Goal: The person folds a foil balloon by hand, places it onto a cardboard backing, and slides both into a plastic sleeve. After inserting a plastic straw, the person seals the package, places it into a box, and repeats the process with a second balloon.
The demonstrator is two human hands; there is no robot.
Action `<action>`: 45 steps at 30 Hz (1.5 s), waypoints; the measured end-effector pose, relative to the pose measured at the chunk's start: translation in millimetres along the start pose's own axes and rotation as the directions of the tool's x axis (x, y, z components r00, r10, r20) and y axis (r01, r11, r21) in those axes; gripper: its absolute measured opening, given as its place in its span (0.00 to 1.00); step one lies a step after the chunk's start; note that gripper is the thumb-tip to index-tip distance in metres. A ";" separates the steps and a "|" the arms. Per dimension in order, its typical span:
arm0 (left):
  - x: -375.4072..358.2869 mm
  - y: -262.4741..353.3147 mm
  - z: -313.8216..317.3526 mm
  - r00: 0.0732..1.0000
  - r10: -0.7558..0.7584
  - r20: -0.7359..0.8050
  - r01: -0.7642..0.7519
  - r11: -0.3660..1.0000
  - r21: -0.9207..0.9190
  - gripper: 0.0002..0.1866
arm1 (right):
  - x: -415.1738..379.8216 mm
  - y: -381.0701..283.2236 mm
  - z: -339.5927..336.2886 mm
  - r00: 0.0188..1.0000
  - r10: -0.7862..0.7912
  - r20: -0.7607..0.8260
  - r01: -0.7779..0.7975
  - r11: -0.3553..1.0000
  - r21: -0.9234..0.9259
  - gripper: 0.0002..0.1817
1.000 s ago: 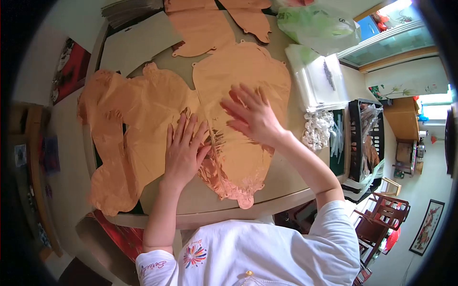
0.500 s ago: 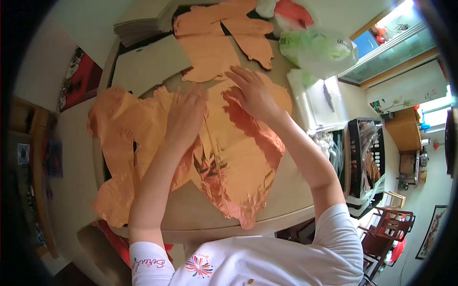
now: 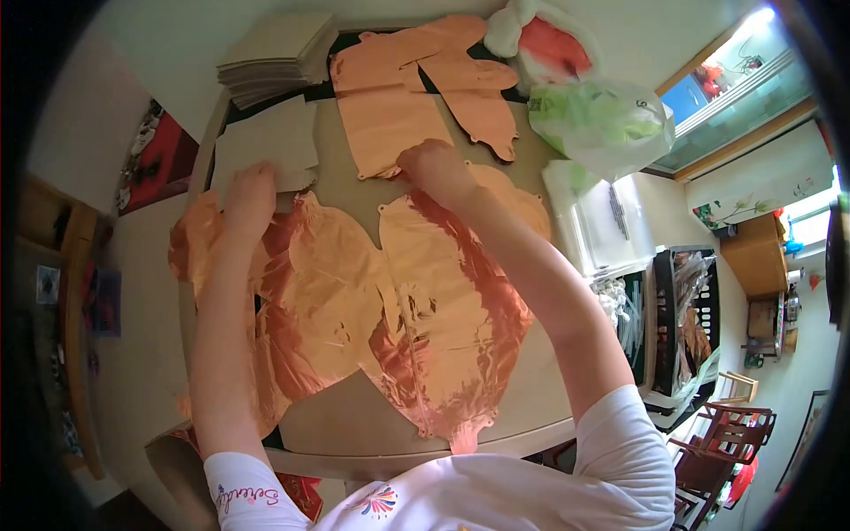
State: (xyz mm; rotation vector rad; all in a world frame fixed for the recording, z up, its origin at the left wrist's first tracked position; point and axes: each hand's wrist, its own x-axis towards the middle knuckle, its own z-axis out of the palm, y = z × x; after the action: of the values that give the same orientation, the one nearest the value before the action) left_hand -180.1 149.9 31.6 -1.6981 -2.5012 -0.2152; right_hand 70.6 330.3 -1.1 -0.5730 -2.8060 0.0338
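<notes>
left hand [image 3: 251, 196] moved beside cardboard [image 3: 282, 133], right fingers [image 3: 411, 160] curled over copper foil [image 3: 332, 257], both grips unclear, bag [image 3: 606, 124] beyond

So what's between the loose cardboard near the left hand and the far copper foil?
Bare brown work surface separates the cardboard from the far foil in the head view.

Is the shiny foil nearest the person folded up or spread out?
Spread out: the foil lies wide across the table, its curved outline showing, though creased.
</notes>
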 end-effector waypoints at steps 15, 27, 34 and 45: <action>15.0 122.8 61.0 0.817 0.415 -0.401 -0.487 0.868 -0.096 0.08 | 34.2 31.2 8.2 0.753 0.551 -0.360 -0.189 0.705 0.684 0.08; 46.4 117.0 41.6 0.997 -0.053 -0.052 -0.001 0.691 -0.723 0.07 | 21.2 14.5 -6.1 0.954 0.295 -0.052 -0.190 0.730 0.656 0.08; 37.8 134.0 27.7 0.981 -0.045 -0.188 -0.064 0.844 -0.533 0.09 | 32.0 20.7 -7.6 0.952 0.307 -0.011 -0.284 0.893 0.348 0.15; 85.9 135.0 90.6 0.974 0.173 -0.145 -0.191 0.973 -0.126 0.25 | 89.0 48.6 -47.0 0.708 0.463 -0.533 -0.107 0.816 0.567 0.14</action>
State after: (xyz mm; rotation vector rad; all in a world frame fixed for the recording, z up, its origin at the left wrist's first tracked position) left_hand -87.2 293.7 -35.5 -1.8855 -2.2668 -0.4786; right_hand 23.3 408.1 63.9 -0.7236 -1.8765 0.5137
